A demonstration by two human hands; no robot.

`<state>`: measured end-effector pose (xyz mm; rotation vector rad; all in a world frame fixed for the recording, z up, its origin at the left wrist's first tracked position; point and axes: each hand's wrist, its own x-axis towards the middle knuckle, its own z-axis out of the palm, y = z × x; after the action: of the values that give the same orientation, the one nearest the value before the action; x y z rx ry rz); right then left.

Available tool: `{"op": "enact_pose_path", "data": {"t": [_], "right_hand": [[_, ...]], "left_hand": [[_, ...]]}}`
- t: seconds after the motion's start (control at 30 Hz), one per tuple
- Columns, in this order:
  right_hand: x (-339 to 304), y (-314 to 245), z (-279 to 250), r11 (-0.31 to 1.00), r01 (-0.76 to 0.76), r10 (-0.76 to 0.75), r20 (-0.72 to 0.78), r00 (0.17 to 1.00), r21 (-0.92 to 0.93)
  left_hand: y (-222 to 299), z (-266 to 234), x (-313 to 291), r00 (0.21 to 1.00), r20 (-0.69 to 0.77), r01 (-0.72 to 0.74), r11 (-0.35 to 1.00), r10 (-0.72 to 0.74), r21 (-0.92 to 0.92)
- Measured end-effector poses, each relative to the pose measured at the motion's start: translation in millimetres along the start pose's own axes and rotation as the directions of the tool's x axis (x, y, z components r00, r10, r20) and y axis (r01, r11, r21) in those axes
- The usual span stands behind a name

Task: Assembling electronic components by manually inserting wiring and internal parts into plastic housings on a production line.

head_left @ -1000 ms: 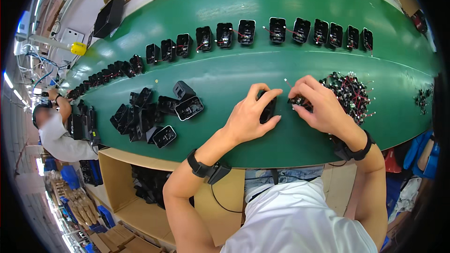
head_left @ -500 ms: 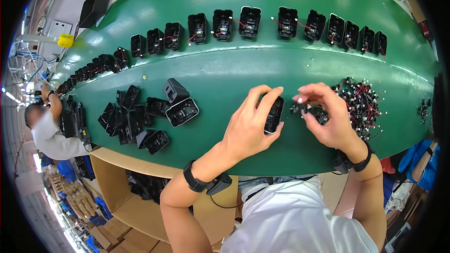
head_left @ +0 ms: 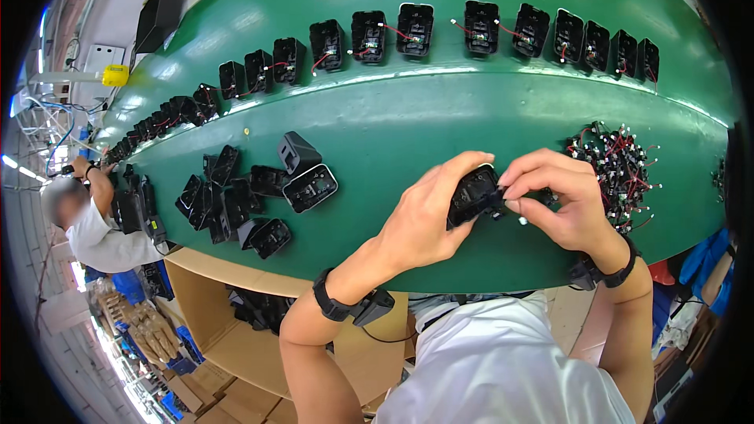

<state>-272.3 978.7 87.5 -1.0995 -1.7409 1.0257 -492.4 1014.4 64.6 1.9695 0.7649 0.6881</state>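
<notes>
My left hand (head_left: pixel 428 216) is wrapped round a black plastic housing (head_left: pixel 473 195), its open hollow side tilted up and to the right. Close against the housing's right rim, my right hand (head_left: pixel 561 200) pinches a small dark wired part (head_left: pixel 500 198) between thumb and fingers. A white connector (head_left: pixel 523 221) hangs just below those fingertips. Right of my right hand lies a heap of small wired parts (head_left: pixel 620 173) with red and black leads and white connectors. Left of my left hand is a pile of black housings (head_left: pixel 228 196), with one open housing (head_left: pixel 311 188) at its near right side.
A long row of open black housings (head_left: pixel 415 30), several with red wires, lines the far part of the green table (head_left: pixel 377 126). Below the table edge stands a cardboard box (head_left: pixel 236 276) holding black parts. Another person (head_left: pixel 102 220) sits at the far left.
My right hand has moved left to the housing and closed on the small wired part. My left hand has turned the housing so its hollow side shows more. The whole view has shifted slightly.
</notes>
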Motion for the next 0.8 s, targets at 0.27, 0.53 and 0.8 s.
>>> {"op": "enact_pose_path", "data": {"t": [0.27, 0.53, 0.8], "right_hand": [[0, -3, 1, 0.997, 0.071, -0.072, -0.095, 0.993, -0.013], [-2, -9, -2, 0.990, 0.137, -0.139, -0.083, 0.987, -0.029], [-7, -10, -2, 0.978, 0.188, -0.183, -0.062, 0.981, 0.092]], "left_hand": [[7, -8, -1, 0.995, 0.086, 0.070, 0.973, -0.053, -0.218], [4, -12, -3, 0.963, 0.210, 0.264, 0.755, -0.169, -0.600], [-2, -8, -5, 0.897, 0.417, 0.442, 0.301, -0.148, -0.845]]}}
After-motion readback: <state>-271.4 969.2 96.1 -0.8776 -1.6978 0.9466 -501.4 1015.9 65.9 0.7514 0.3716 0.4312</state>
